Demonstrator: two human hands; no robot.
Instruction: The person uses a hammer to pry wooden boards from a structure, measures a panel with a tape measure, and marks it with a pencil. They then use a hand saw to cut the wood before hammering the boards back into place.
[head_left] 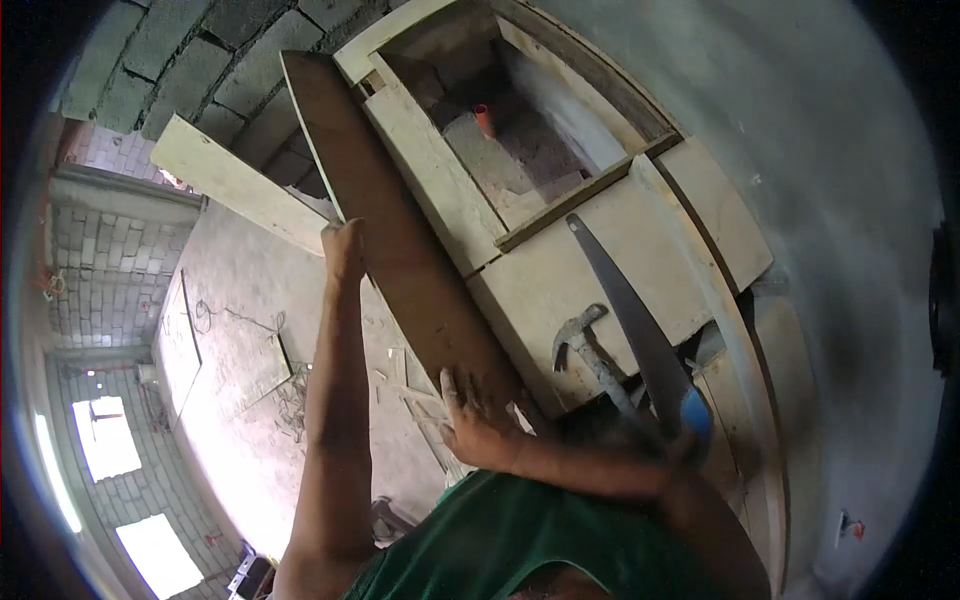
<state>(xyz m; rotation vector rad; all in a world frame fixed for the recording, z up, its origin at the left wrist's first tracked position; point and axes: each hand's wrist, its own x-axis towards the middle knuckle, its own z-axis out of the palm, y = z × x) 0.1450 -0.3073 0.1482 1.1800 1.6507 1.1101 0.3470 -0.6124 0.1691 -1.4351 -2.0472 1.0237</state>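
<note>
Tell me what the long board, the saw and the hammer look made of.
Board: bare, unpainted wood, brown with a dull rough face. Saw: dark grey metal blade, blue handle, probably plastic. Hammer: grey metal claw head; handle material unclear.

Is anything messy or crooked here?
Yes, a little. Bits of wood lie scattered on the floor. The plank that the left hand grips and the right hand presses leans slanted across the wooden box. The saw and hammer lie loose on that box.
</note>
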